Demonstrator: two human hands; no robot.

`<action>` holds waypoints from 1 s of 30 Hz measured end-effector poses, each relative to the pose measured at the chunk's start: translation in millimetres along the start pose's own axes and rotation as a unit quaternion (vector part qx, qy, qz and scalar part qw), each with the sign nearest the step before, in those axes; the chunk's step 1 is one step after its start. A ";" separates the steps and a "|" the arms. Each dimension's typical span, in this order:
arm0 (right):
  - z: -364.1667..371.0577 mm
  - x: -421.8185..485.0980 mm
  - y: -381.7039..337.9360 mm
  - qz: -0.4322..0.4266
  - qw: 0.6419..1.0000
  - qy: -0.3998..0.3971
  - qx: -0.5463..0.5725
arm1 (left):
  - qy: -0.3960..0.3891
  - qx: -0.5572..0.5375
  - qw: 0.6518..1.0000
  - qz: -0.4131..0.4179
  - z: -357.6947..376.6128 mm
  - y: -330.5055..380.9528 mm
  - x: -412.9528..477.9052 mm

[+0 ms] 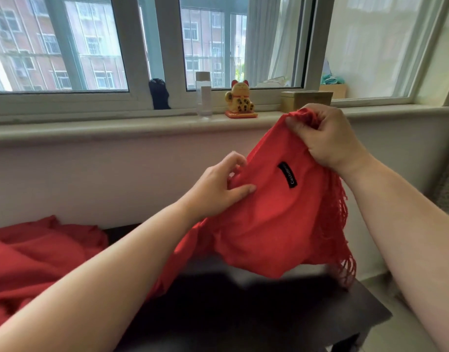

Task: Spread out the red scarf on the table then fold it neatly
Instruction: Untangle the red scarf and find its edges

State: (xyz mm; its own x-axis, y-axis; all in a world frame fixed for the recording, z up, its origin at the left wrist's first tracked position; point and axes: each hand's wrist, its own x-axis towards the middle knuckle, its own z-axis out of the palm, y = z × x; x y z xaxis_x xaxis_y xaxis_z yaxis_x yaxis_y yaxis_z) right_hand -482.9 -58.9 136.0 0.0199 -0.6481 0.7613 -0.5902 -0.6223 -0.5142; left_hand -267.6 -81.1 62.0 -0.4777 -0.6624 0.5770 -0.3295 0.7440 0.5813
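Stage: spreading unfinished, I judge | left hand (218, 189) and right hand (325, 138) pinch scarf (269, 224) edge above table (269, 313) | rest bunched at table's left end | folding pending

Your red scarf (269, 219) runs past the left edge, its black label (287, 174) reads only partly, and the counter (269, 313) beneath blurs.

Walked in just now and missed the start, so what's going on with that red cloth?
A person holds one end of a red fringed woven scarf up above the dark rectangular table. The right hand clutches a bunched corner on top; the left hand pinches the edge lower down. The rest trails left and lies crumpled on the table, so it is not yet spread flat.
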 end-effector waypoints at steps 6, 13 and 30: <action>-1.3 -5.7 2.9 -0.003 1.000 0.017 0.012 | -0.104 -0.125 0.983 -0.090 4.8 -10.0 -15.5; -5.2 -11.7 7.9 0.018 0.999 -0.042 0.004 | 0.120 -0.152 0.978 -0.083 -4.7 -2.8 -0.5; -15.5 -27.7 1.6 0.007 0.992 -0.063 0.109 | -0.001 -0.225 0.956 -0.189 22.7 4.8 5.4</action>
State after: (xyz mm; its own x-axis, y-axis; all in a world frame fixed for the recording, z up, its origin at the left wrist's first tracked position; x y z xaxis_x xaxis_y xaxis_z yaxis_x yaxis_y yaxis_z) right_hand -496.9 -35.2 120.2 0.1219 -0.6989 0.7048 -0.4026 -0.6838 -0.6085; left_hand -290.3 -79.1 54.9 -0.3962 -0.8758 0.2756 -0.0960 0.3381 0.9362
